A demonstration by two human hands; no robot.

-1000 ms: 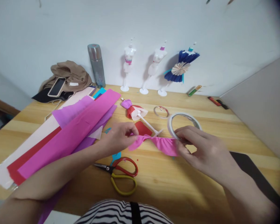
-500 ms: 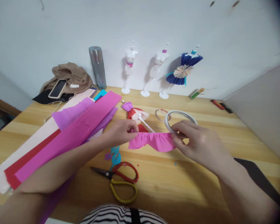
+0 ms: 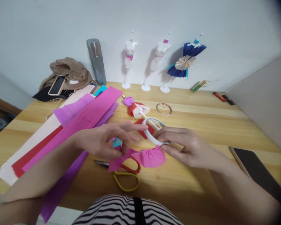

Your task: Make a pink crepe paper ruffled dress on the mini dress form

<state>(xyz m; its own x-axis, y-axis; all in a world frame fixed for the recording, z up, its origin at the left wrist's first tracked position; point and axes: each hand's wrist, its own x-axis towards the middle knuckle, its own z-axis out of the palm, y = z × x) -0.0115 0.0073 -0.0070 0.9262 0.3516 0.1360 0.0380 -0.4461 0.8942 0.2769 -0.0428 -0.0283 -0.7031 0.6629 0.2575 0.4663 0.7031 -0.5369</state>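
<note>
My right hand (image 3: 186, 145) grips a roll of white tape (image 3: 151, 137) between thumb and fingers. From the same grip hangs a gathered strip of pink crepe paper (image 3: 154, 158), its top edge at the thumb. My left hand (image 3: 110, 139) has its fingers spread, the index fingertip at the roll's left rim. The strip's left part passes by its lower fingers; whether they touch it cannot be made out. Beneath the strip lie scissors (image 3: 137, 169) with one red and one yellow handle, partly covered. Blue paper scraps (image 3: 117, 142) show behind my left hand.
Crepe paper sheets (image 3: 84, 123) lie stacked at left. A dressed mannequin (image 3: 137, 109) lies beyond my hands, near a thin ring (image 3: 164, 113). Two white mannequins (image 3: 131, 48) and one in blue paper (image 3: 192, 51) stand by the wall. A thermos (image 3: 97, 62) and phone (image 3: 250, 162) flank them.
My left hand has let go of the strip's upper edge and opened, moving left and down. My right hand has brought the tape roll and strip leftward and lower; the strip now sags over the scissors.
</note>
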